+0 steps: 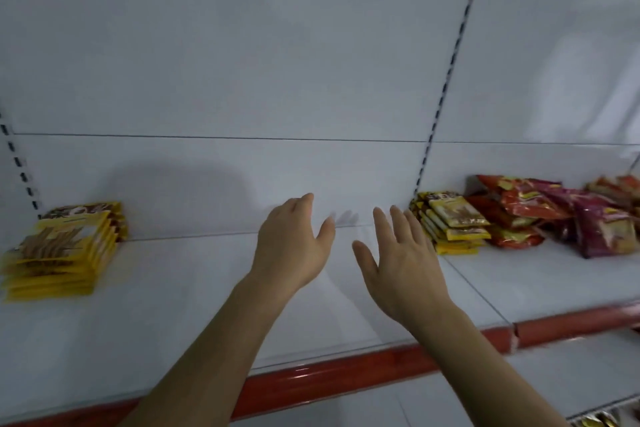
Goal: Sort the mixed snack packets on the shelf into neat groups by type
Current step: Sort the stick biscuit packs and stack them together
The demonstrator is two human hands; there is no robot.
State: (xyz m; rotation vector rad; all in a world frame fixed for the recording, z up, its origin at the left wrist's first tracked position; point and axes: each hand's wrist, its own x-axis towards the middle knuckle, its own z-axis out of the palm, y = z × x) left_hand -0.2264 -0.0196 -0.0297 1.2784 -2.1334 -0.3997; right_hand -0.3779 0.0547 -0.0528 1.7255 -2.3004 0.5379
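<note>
A neat stack of yellow snack packets (pixel 60 251) lies at the left end of the white shelf (pixel 180 288). A second stack of yellow packets (pixel 452 222) sits right of the middle, beside the slotted upright. Next to it lies a loose pile of red and orange packets (pixel 519 210) with purple packets (pixel 604 230) on its right side. My left hand (pixel 294 243) and my right hand (pixel 398 256) hover over the bare middle of the shelf, fingers straight and relaxed, holding nothing. The right hand's fingertips are close to the second yellow stack, a little apart from it.
A red price strip (pixel 329 374) runs along the shelf's front edge. A slotted metal upright (pixel 446 87) divides the white back panel. More red packets (pixel 620 185) lie at the far right. A lower shelf (pixel 602 421) with packets shows at the bottom right corner.
</note>
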